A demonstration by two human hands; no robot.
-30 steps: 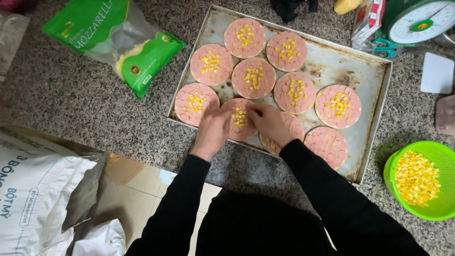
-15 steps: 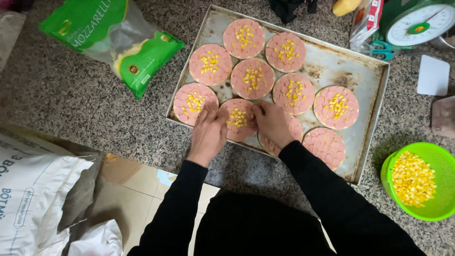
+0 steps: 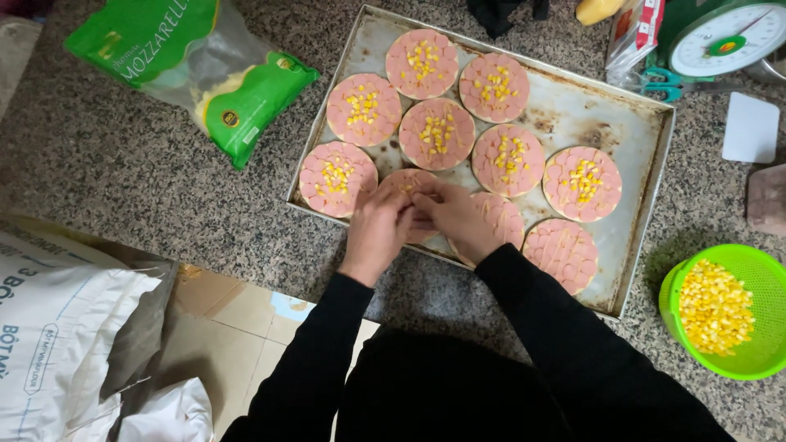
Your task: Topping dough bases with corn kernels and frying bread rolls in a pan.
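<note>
Head view, lower left: white woven sack (image 3: 49,327), matte and slumped, mouth folded open over a tiled floor. Upper left of the frame: green and clear plastic bag of shredded cheese (image 3: 188,57), glossy, crumpled, lying flat on the speckled granite counter (image 3: 123,188).

Centre: rectangular metal baking tray (image 3: 647,213), dull, stained with brown baked-on patches, set at a slant on the counter. Laid with round flat bases covered edge to edge in pink sausage slices; seven of them, such as the one at upper left (image 3: 364,109), heaped in the middle with yellow corn kernels.

Lower centre of the tray: left hand (image 3: 377,229) and right hand (image 3: 454,214), black-sleeved, touching each other, fingertips curled inward and meeting over one round (image 3: 407,180), mostly hidden beneath them. Impossible to tell whether kernels are pinched between the fingers or already let go. Judged as the corn-topping step, caught on this round.

Just right of the hands: two rounds, (image 3: 503,217) and (image 3: 563,254), sliced-sausage faces bare of corn. Topping those would call for a reach past the tray's right edge, a loose pinch of small, slippery kernels, and a drop on the middle, not the rim.

Lower right of the frame: bright green plastic colander (image 3: 765,270), perforated, holding the loose corn (image 3: 715,307), well apart from both hands. Upper right: green dial kitchen scale (image 3: 729,37), teal-handled scissors (image 3: 667,82) beside it, and a flat white card-like piece (image 3: 752,127) on the granite.
</note>
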